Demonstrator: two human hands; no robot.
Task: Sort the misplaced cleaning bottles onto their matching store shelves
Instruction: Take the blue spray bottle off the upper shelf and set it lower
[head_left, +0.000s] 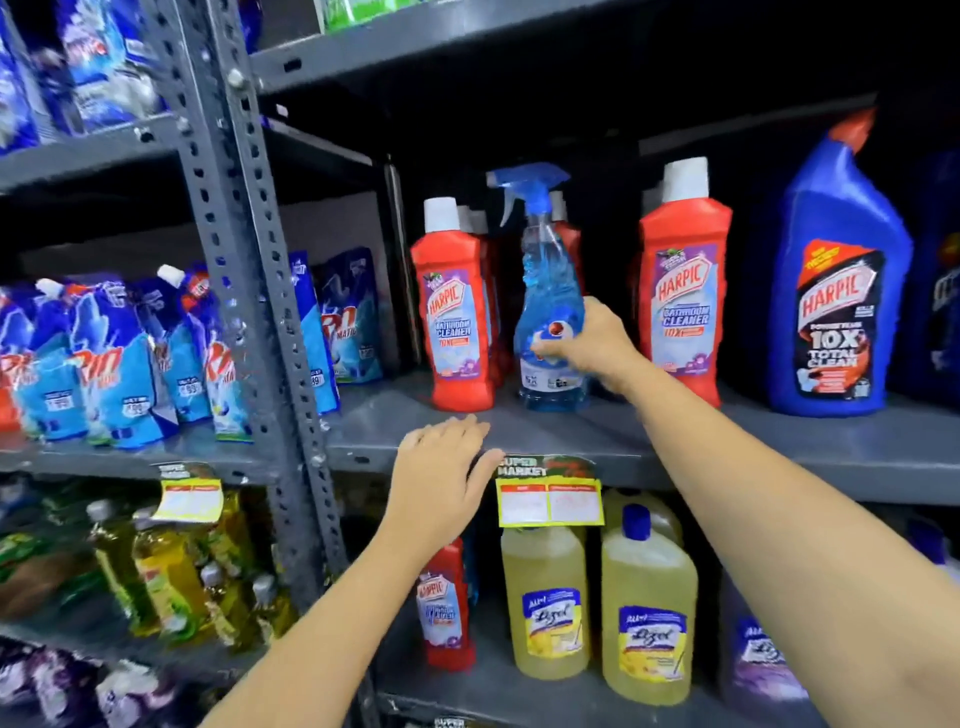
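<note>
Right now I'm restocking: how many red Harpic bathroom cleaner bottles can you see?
3 clearly: one left of the spray bottle, one right of it, both on the middle shelf, and one on the shelf below. More stand partly hidden behind the front ones.

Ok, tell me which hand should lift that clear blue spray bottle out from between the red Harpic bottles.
Right. The right hand is already wrapped around the clear blue spray bottle standing among the red Harpic bottles. The left hand is lower, open over the grey metal shelf edge, holding nothing.
</note>
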